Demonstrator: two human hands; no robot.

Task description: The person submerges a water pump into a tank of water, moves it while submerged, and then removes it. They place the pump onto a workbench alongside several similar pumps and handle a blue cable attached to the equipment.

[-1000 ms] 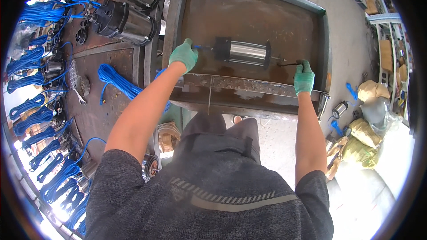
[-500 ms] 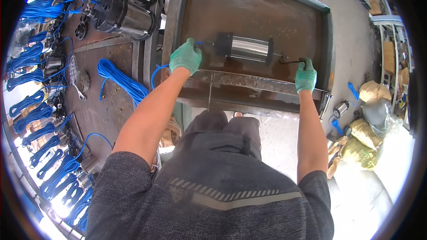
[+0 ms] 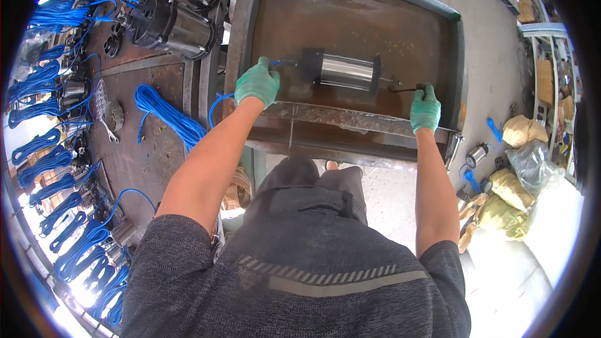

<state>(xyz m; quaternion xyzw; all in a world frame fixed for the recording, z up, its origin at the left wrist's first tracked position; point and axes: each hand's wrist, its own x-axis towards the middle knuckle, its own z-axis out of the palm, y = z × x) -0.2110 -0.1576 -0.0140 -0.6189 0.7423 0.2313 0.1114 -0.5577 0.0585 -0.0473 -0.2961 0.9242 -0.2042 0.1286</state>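
Observation:
A shiny steel cylinder motor [image 3: 346,71] with dark end caps lies on its side in a rusty metal tray [image 3: 350,119]. My left hand [image 3: 256,82], in a green glove, rests at the tray's near left corner. It is closed around a blue cable [image 3: 219,101] that runs to the motor's left end. My right hand [image 3: 425,107], also in a green glove, sits at the tray's near rim. It grips a thin dark tool [image 3: 400,89] that points at the shaft sticking out of the motor's right end.
On the bench to the left lie a coil of blue cable [image 3: 169,116], two dark pump motors [image 3: 172,22] and several more blue coils [image 3: 44,150]. Filled bags [image 3: 519,181] and a small steel motor [image 3: 477,154] lie on the floor at right, with shelving [image 3: 551,56] behind.
Both hands and the motor keep almost the same places. Only the view shifts slightly.

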